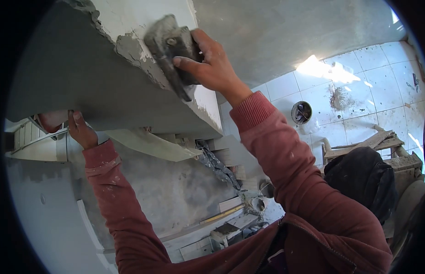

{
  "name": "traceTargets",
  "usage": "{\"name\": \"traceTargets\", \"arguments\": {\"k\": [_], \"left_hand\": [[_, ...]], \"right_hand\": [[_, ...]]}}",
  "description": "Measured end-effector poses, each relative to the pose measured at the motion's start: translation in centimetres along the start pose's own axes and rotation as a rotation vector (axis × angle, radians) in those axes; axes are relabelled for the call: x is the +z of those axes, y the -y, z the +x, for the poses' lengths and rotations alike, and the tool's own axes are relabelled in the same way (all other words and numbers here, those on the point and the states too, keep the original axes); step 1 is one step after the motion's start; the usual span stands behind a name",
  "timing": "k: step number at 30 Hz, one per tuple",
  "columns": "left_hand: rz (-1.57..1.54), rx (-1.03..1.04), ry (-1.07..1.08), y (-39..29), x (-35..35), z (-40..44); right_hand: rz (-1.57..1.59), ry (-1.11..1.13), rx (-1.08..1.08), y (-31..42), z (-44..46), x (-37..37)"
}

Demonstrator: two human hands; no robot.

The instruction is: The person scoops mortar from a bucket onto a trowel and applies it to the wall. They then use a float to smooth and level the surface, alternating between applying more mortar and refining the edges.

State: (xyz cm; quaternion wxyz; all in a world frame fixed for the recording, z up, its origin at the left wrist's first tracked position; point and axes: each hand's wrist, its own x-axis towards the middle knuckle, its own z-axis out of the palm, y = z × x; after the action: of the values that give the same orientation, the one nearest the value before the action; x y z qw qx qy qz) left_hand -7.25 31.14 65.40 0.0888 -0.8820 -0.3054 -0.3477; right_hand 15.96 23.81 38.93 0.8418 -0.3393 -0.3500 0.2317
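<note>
My right hand (210, 64) is closed round a plaster-smeared trowel (171, 50), tilted against the white wall strip (130, 18) at the top. Below that strip a rough, broken edge of grey plaster (130, 48) runs down to the right, bordering a broad smooth grey surface (66, 64). At the left, my left hand (81, 130) is raised to the lower edge of the grey surface. Its fingers are partly hidden there, beside a reddish rounded object (52, 121), and I cannot make out whether they hold it.
A round bucket (301, 113) stands on the dirty white tile floor (372, 82). At the lower right, a dark cloth (361, 178) lies by a wooden trestle (397, 160). A yellow level (222, 213), a grey crumpled sheet (217, 164) and rubble lie below.
</note>
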Motion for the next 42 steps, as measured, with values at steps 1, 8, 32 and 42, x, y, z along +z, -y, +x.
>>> {"name": "traceTargets", "arguments": {"k": [1,8,32,42], "left_hand": [[0.060,0.000,-0.029,0.2,0.0,-0.1],[0.115,-0.018,-0.047,0.6,-0.3,0.2],[0.125,-0.014,-0.110,0.4,0.4,0.1],[0.079,-0.030,-0.064,0.5,0.5,0.4]], "right_hand": [[-0.032,-0.037,-0.003,-0.7,-0.1,0.2],[0.228,-0.082,-0.168,3.7,0.0,-0.9],[0.218,-0.045,0.204,-2.3,-3.6,0.1],[0.006,-0.008,0.513,-11.4,-10.0,3.0]]}}
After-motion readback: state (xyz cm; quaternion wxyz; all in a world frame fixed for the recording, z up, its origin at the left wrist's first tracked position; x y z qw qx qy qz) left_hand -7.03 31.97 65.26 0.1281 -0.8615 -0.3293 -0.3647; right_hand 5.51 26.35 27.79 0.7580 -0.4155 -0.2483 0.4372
